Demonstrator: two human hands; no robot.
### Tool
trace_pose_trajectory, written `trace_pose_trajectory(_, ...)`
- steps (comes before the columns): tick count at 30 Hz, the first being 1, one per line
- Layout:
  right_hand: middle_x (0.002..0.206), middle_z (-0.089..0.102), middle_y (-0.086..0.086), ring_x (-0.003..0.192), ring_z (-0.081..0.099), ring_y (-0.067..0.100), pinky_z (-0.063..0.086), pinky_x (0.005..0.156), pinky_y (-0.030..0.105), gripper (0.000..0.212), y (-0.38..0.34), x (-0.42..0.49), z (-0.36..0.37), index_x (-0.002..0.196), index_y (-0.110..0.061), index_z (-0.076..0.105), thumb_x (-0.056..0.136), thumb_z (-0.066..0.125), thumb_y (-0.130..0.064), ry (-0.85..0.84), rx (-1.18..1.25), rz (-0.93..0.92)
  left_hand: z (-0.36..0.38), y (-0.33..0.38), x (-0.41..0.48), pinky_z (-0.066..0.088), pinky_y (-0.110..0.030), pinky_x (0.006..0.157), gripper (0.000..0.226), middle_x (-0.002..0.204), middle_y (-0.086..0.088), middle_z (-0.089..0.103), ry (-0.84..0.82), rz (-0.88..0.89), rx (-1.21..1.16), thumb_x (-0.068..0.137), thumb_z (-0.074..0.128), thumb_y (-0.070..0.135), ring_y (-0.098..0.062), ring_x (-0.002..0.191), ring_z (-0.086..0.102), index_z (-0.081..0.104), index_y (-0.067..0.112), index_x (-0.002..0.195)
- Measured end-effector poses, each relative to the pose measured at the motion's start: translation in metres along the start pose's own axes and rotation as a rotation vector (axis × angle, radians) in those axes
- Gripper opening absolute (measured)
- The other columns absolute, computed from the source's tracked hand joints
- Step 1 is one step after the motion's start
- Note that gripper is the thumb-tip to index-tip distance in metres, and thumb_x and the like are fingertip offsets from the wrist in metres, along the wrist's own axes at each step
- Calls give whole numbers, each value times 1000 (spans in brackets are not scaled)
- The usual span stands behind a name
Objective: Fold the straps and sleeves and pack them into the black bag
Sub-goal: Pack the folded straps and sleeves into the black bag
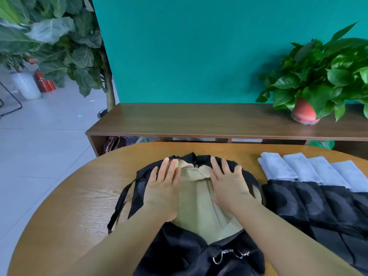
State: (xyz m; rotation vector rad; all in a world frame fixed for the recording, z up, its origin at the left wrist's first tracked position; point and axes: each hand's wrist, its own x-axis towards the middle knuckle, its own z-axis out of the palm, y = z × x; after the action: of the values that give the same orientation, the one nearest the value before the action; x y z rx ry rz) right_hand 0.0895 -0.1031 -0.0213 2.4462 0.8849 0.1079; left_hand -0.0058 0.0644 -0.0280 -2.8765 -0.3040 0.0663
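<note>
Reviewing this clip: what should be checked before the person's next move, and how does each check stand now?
1. black bag open, beige lining exposed: ok.
2. left hand holds nothing, flat on the bag's left edge: ok.
3. right hand holds nothing, flat on the right edge: ok.
4. folded blue pieces and folded black pieces lined up on the table right of the bag: ok.
5. Anything already packed inside: cannot tell, the hands cover part of the opening.
</note>
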Motion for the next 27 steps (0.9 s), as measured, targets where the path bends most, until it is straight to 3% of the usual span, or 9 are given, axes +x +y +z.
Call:
trace_pose_trajectory(4, 159, -10, 21, 139, 18, 40, 36, 100, 51, 72, -5, 10, 2, 154, -9, -3, 99, 40, -26, -82, 4, 23, 6, -1, 1, 23, -41, 117, 101, 155, -2, -36, -120, -12, -113, 85, 53, 1, -34, 144, -26, -21, 18, 151)
trace_pose_trajectory(7, 149, 21, 25, 130, 31, 37, 43, 93, 43, 65, -8, 16, 3, 151, -3, 12, 97, 45, -18, -116, -14, 48, 9, 4, 0, 47, -30, 94, 96, 153, 4, -38, -127, -11, -183, 85, 41, -11, -33, 146, -21, -21, 22, 152)
trace_pose_trajectory(10, 131, 35, 19, 116, 43, 32, 44, 77, 34, 57, -9, 20, 0, 147, -3, 19, 96, 43, -12, -72, 39, 88, 11, 5, -1, 53, -27, 82, 95, 152, 7, -40, -100, -13, -198, 86, 35, -16, -33, 148, -15, -20, 25, 152)
trace_pose_trajectory(13, 123, 39, 18, 102, 54, 30, 37, 63, 33, 64, -1, 24, -4, 150, -7, 5, 96, 39, -6, 36, 160, 156, 3, 3, -4, 52, -26, 85, 96, 152, 6, -40, -36, -19, -192, 88, 41, -13, -31, 149, -3, -19, 26, 152)
trace_pose_trajectory(17, 124, 37, 17, 96, 57, 25, 37, 62, 30, 70, 18, 29, -13, 152, -6, -3, 96, 39, -1, 97, 217, 299, -25, 2, -10, 50, -27, 86, 95, 155, 0, -35, 22, -4, -171, 89, 48, -4, -30, 139, 20, -17, 24, 152)
trace_pose_trajectory(20, 125, 36, 16, 95, 57, 25, 36, 62, 30, 71, 31, 29, -16, 153, -8, -9, 97, 35, -2, 117, 237, 389, -40, 4, -17, 48, -29, 86, 100, 154, -2, -37, 7, 9, -191, 85, 53, -3, -28, 135, 23, -13, 31, 152)
trace_pose_trajectory(22, 124, 37, 16, 94, 57, 25, 36, 61, 31, 70, 32, 24, -15, 153, -9, -8, 97, 34, -3, 131, 255, 391, -43, 7, -20, 45, -30, 88, 101, 153, -4, -39, -2, 21, -158, 84, 55, -2, -30, 141, 14, -12, 31, 152)
trace_pose_trajectory(24, 122, 38, 15, 91, 57, 24, 34, 58, 31, 69, 28, 17, -13, 153, -10, -3, 96, 36, -2, 130, 260, 370, -45, 12, -19, 40, -35, 100, 98, 152, -7, -39, 30, 51, -78, 85, 58, 3, -31, 147, -6, -8, 29, 153)
trace_pose_trajectory(27, 119, 38, 14, 89, 56, 23, 29, 51, 29, 67, 27, 12, -14, 152, -10, 5, 95, 39, -2, 150, 271, 364, -47, 21, -6, 10, -55, 117, 91, 154, -12, -35, 103, 124, 125, 89, 60, 13, -34, 144, -26, -3, 24, 154)
